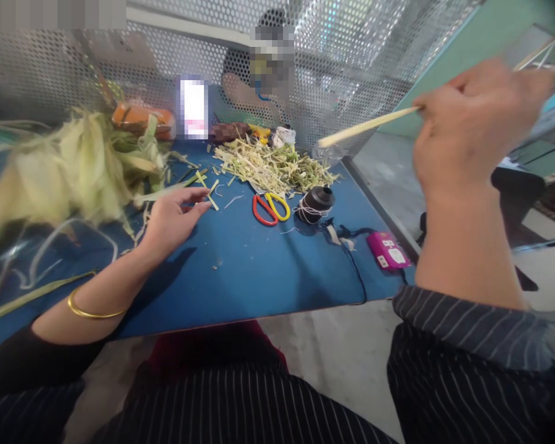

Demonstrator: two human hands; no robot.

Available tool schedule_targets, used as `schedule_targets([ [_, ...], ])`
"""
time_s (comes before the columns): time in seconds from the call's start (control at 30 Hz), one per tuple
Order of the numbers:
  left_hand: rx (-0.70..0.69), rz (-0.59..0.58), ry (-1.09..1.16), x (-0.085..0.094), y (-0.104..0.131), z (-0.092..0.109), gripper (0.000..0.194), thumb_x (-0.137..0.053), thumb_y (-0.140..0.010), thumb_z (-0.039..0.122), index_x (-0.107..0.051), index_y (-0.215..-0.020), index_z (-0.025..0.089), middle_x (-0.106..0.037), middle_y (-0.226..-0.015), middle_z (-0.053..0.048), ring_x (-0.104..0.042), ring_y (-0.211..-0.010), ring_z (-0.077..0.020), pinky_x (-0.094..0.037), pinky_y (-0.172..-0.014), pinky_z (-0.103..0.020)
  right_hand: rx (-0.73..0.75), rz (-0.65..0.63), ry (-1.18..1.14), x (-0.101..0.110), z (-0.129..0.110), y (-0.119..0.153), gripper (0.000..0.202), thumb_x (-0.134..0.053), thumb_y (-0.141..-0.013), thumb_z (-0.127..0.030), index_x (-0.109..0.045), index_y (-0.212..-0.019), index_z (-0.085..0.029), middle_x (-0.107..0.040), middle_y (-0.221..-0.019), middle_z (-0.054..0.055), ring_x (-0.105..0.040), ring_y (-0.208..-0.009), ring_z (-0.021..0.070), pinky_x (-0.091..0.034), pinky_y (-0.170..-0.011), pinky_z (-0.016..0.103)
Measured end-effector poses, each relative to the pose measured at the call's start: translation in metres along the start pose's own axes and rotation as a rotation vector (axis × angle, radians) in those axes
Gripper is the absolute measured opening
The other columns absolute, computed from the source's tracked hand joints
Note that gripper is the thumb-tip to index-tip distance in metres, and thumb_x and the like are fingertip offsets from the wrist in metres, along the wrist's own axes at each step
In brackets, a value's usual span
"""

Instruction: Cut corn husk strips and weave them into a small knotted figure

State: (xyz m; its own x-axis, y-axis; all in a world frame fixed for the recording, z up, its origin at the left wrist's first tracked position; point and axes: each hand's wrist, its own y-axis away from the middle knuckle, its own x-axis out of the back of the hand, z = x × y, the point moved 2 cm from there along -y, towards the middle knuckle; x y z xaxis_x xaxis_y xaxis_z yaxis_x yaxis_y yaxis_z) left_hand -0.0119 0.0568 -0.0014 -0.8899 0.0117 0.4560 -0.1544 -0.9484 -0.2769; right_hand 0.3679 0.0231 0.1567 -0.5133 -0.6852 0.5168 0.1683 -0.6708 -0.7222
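My right hand (472, 123) is raised high at the right, slightly blurred, its fingers closed on a pale, narrow husk strand (370, 126). One end of the strand points left over the table; thin pale ends stick out behind the hand. My left hand (178, 216) is low over the blue table, thumb and fingers brought together at a small green husk strip (214, 202). Left of it lies a big bundle of corn husks (83, 172). Red-and-yellow-handled scissors (271, 209) and a black thread cone (315, 205) with white thread lie right of the left hand.
A heap of husk scraps (277, 166) covers the back of the blue table (240, 265). Behind it are an orange packet (143, 118) and a lit phone-like screen (194, 108). A magenta box (388, 251) with a dark cord sits near the right edge. Perforated metal sheeting (351, 61) stands behind; a person is beyond it.
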Motion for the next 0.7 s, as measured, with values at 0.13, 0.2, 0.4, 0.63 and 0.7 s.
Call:
schedule_targets([
  [0.13, 0.111, -0.022, 0.347, -0.008, 0.004, 0.002, 0.039, -0.053, -0.084, 0.047, -0.069, -0.105, 0.018, -0.069, -0.106, -0.010, -0.063, -0.096, -0.0217, -0.052, -0.077, -0.033, 0.313, -0.034, -0.603, 0.038, -0.080, 0.012, 0.023, -0.051, -0.090, -0.023, -0.074, -0.091, -0.025, -0.069, -0.094, 0.005, -0.060, -0.086, 0.0202, -0.040, -0.089, 0.043],
  [0.2, 0.195, -0.158, 0.484, -0.013, 0.007, 0.003, 0.041, -0.051, -0.085, 0.050, -0.071, -0.101, 0.018, -0.069, -0.108, -0.012, -0.064, -0.095, -0.0211, -0.052, -0.074, -0.031, 0.410, -0.057, -0.794, 0.040, -0.117, 0.020, 0.022, -0.051, -0.089, -0.020, -0.072, -0.087, -0.026, -0.070, -0.091, 0.003, -0.059, -0.088, 0.0187, -0.038, -0.092, 0.041],
  [0.4, 0.335, -0.540, 0.582, -0.026, 0.022, 0.006, 0.028, -0.068, -0.073, 0.036, -0.073, -0.094, 0.018, -0.072, -0.095, -0.011, -0.068, -0.082, -0.0202, -0.051, -0.069, -0.030, 0.320, -0.117, -0.997, 0.011, -0.186, 0.032, 0.021, -0.051, -0.086, -0.017, -0.070, -0.087, -0.025, -0.067, -0.092, 0.002, -0.059, -0.090, 0.0193, -0.032, -0.100, 0.045],
  [0.63, 0.458, -0.221, 0.738, -0.030, 0.022, -0.001, 0.013, -0.073, -0.067, 0.025, -0.070, -0.075, 0.016, -0.069, -0.078, -0.007, -0.063, -0.065, -0.0144, -0.051, -0.064, -0.030, -0.424, -0.426, -1.547, -0.010, -0.231, 0.069, 0.025, -0.058, -0.081, -0.040, -0.060, -0.094, -0.019, -0.064, -0.088, 0.007, -0.060, -0.081, 0.0198, -0.047, -0.078, 0.038],
  [0.7, 0.472, -0.151, 0.751, -0.031, 0.022, -0.003, 0.012, -0.073, -0.066, 0.023, -0.069, -0.075, 0.016, -0.068, -0.077, -0.005, -0.061, -0.065, -0.0126, -0.050, -0.064, -0.029, -0.322, -0.822, -1.792, -0.004, -0.250, 0.080, 0.025, -0.063, -0.077, -0.042, -0.060, -0.082, -0.018, -0.064, -0.076, 0.004, -0.060, -0.070, 0.0165, -0.048, -0.071, 0.034],
])
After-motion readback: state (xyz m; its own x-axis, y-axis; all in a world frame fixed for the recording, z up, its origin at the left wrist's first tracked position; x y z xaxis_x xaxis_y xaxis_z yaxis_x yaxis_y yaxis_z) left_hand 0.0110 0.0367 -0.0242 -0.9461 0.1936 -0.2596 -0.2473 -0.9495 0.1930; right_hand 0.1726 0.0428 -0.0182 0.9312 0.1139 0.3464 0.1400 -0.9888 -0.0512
